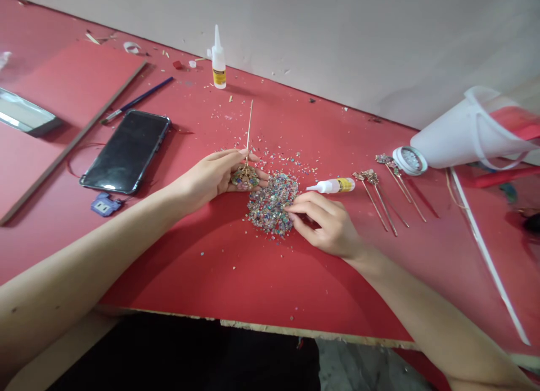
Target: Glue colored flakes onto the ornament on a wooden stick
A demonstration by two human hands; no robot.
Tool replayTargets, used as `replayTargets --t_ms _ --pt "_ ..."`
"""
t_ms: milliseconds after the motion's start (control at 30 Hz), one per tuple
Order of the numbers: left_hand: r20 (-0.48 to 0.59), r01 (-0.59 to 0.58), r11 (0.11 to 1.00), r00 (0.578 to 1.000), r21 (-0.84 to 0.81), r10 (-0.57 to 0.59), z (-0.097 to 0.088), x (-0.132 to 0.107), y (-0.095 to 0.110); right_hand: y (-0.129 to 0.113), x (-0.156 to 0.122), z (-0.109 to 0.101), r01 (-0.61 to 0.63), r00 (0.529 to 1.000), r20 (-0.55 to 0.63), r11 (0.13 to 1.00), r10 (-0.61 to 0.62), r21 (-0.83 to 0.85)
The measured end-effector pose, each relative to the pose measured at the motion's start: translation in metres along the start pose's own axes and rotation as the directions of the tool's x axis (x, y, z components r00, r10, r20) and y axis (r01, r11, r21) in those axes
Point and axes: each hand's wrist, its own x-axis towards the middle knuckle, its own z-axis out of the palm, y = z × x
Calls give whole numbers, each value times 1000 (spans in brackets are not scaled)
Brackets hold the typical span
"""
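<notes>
My left hand point(219, 176) is closed on a gold hairpin point(245, 180), its ornate head with coloured inlay facing up and its thin stem pointing away from me. Just right of it, a heap of small multicoloured shell-like chips point(274, 205) lies on the red table. At the heap's right edge, my right hand point(327, 219) has thumb and fingertips pinched together; whatever is between them is too small to make out. A white glue bottle with a yellow label point(337, 185) lies on its side beyond the right hand's knuckles.
Several metal hairpins point(375, 197) lie to the right, near a white bucket point(459, 129) on its side and a small round container point(409, 160). Another glue bottle point(219, 64) stands at the back. On the left are a phone point(126, 152), a brush point(141, 100) and a purple tag point(104, 205).
</notes>
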Motion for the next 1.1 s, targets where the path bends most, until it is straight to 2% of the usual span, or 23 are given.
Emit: replayTargets --t_ms 100,200,300,600,933,1100 --pt "12 34 999 999 -39 -33 3 -2 -2 0 0 -1 -7 995 -98 1000 9 22" --pt "91 88 994 992 -71 -82 7 -5 -6 -1 1 -3 2 976 -219 1000 -1 4" --pt "149 128 989 982 -72 -117 11 -8 -9 -3 1 -4 11 962 -271 998 -25 -55" --pt "157 207 978 967 -31 -200 20 -14 -11 -6 3 -3 109 968 -203 974 -150 -200" --pt "201 204 978 961 -43 -192 18 -13 -15 -4 0 -2 135 976 -142 971 -164 -196" --pt "193 205 978 962 -37 -194 18 -13 -14 -3 1 -2 120 974 -172 977 -150 -175"
